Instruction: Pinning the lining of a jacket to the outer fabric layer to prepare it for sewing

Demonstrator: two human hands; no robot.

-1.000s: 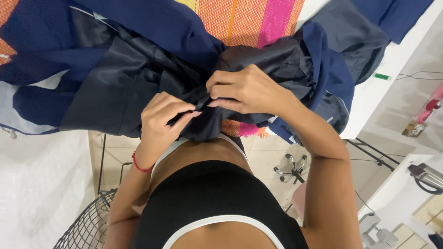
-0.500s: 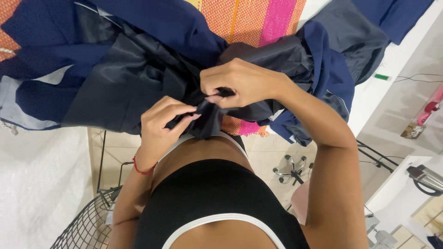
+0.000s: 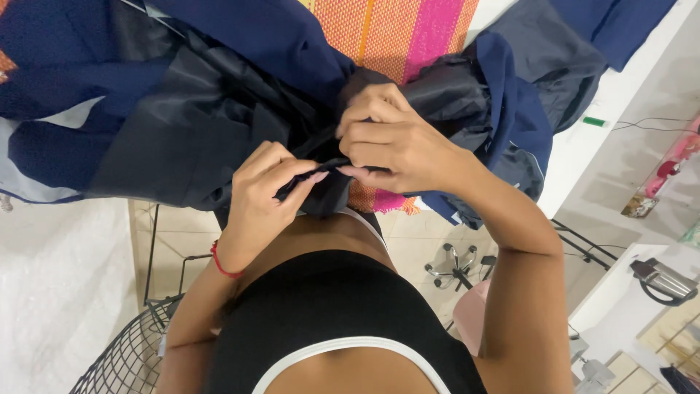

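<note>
- Pinching a dark fabric fold (image 3: 324, 171) at mid-frame, the left hand (image 3: 266, 193) is closed on its lower left end.
- The right hand (image 3: 390, 138) is closed on the upper right end (fingertips nearly meeting the left's), so the fold is stretched diagonally between both, equally near each.
- Navy garments (image 3: 219, 80) are heaped above, over a striped orange-pink cloth (image 3: 394, 33).
- A wire basket (image 3: 124, 354) is seen lower left.

Bright, even indoor light with soft, faint shadows; sharp at centre, wide-angle stretching bends the picture's edges.
</note>
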